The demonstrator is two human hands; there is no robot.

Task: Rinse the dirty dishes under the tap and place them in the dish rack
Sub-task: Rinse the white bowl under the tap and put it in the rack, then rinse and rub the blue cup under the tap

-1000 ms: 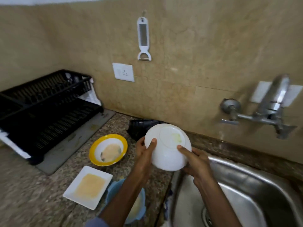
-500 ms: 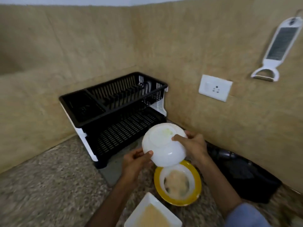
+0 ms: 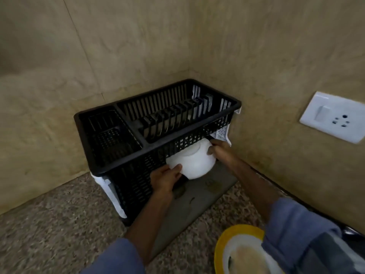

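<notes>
A white bowl (image 3: 194, 162) is turned upside down and sits partly inside the lower tier of the black two-tier dish rack (image 3: 126, 155), under the upper tray's front edge. My left hand (image 3: 165, 177) grips the bowl's near left rim. My right hand (image 3: 219, 150) holds its far right side. A yellow-rimmed plate (image 3: 235, 252) with brownish residue lies at the bottom right, partly hidden by my right sleeve.
The rack stands in the corner of two beige tiled walls on a speckled granite counter (image 3: 59, 224), with a grey drain mat (image 3: 199, 196) under it. A white wall socket (image 3: 333, 117) is at the right. The rack's upper tray holds plate slots and a cutlery bin.
Both hands have carried the bowl from the sink side leftward and forward into the rack's lower tier. The view has swung left; sink and tap are out of sight.
</notes>
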